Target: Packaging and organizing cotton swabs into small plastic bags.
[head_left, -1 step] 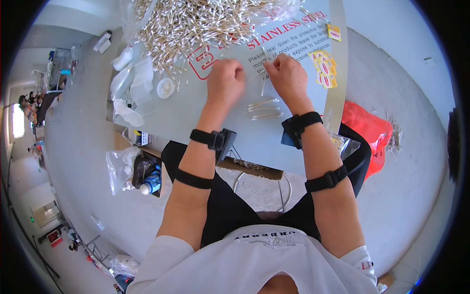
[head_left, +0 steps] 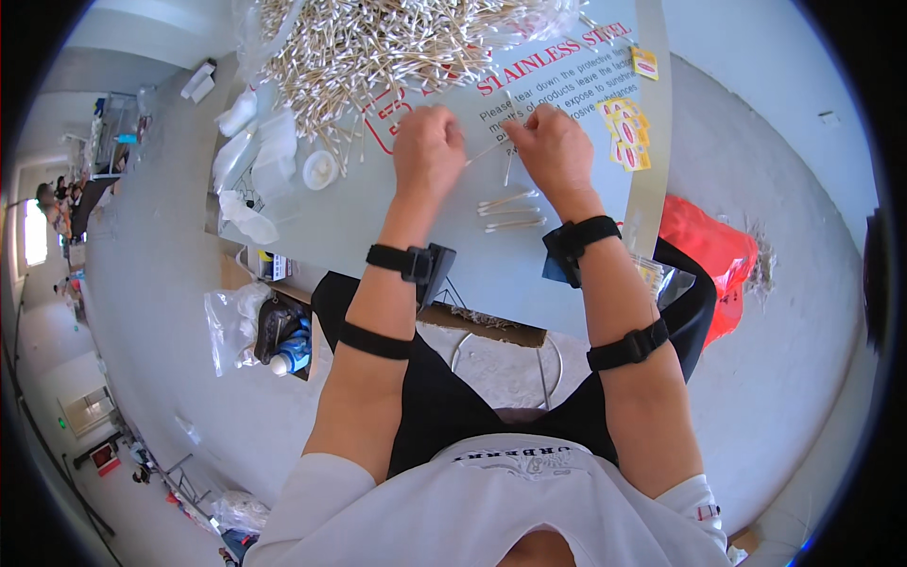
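Above the table, my right hand (head_left: 555,153) is closed in a pinch on a thin cotton swab (head_left: 487,151). The swab slants down to the left, its free end close to my left hand (head_left: 427,156). My left fingers are curled inward; what they hold, if anything, is hidden. Another swab (head_left: 508,169) lies upright in the picture just below the right fingertips. Nearer to me, several swabs (head_left: 510,200) lie side by side in a loose row. A large heap of swabs (head_left: 378,57) on clear plastic spreads over the far left of the table.
Small yellow-and-white printed packets (head_left: 625,134) lie at the table's right edge, with one more packet (head_left: 645,63) beyond. A small round white dish (head_left: 320,170) and crumpled white plastic (head_left: 248,217) sit at the left. A red bag (head_left: 709,255) stands on the floor at right.
My left hand has shifted slightly left and away from me. More of the swab's length shows between the hands. My right hand stays nearly in place.
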A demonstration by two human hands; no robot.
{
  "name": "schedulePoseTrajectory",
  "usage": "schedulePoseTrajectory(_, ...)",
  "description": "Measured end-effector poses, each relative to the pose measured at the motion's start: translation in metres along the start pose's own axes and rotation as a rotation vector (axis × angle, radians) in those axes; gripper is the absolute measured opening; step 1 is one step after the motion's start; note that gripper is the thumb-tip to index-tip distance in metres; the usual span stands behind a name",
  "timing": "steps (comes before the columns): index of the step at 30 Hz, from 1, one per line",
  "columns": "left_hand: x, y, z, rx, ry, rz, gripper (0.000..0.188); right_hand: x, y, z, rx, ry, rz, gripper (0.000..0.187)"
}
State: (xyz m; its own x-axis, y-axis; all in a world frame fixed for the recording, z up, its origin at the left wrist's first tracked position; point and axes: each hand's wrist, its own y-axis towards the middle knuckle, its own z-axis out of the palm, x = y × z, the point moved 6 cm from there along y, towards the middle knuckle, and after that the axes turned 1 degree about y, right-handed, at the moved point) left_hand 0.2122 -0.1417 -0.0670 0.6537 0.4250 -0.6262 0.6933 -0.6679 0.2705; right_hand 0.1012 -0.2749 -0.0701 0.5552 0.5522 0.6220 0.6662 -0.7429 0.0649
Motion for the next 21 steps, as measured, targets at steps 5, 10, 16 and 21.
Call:
schedulePoseTrajectory(5,0.018,0.029,-0.011,-0.229,0.367,0.044,0.009,0.009,-0.002,0.009,0.108,-0.13,-0.031,0.022)
schedulePoseTrajectory(10,0.012,0.032,0.005,0.022,0.296,0.071,0.011,-0.005,-0.004,0.004,0.173,-0.14,0.078,0.022)
schedulePoseTrajectory(16,0.013,0.04,-0.006,-0.097,0.185,0.07,0.013,-0.007,-0.026,0.003,0.111,0.014,-0.114,0.012)
schedulePoseTrajectory(21,-0.004,0.054,-0.001,-0.058,0.419,0.322,0.015,-0.008,-0.032,0.001,0.04,0.058,-0.103,0.006)
